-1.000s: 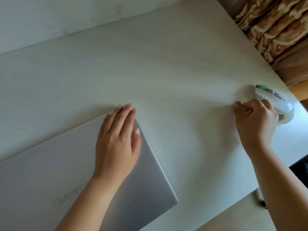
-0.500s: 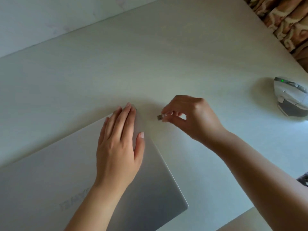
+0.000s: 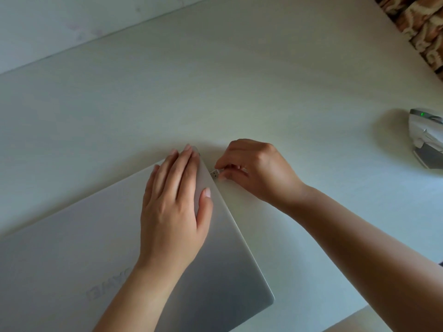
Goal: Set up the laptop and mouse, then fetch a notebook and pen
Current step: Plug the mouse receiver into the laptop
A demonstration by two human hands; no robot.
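Closed silver laptop (image 3: 100, 248) flat on table, white mouse (image 3: 426, 137) far right

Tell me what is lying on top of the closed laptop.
Only the left hand rests flat on the laptop lid near its far corner. Part of a printed logo shows; the forearm covers the rest.

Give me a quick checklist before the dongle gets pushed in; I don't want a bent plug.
1. Left hand rests flat on the closed laptop, steadying it: ok.
2. Right hand pinches the USB dongle: ok.
3. Dongle's metal end at the laptop's right edge: ok.
4. Port lined up with plug: cannot tell, port hidden.
5. Mouse powered, green light on: ok.
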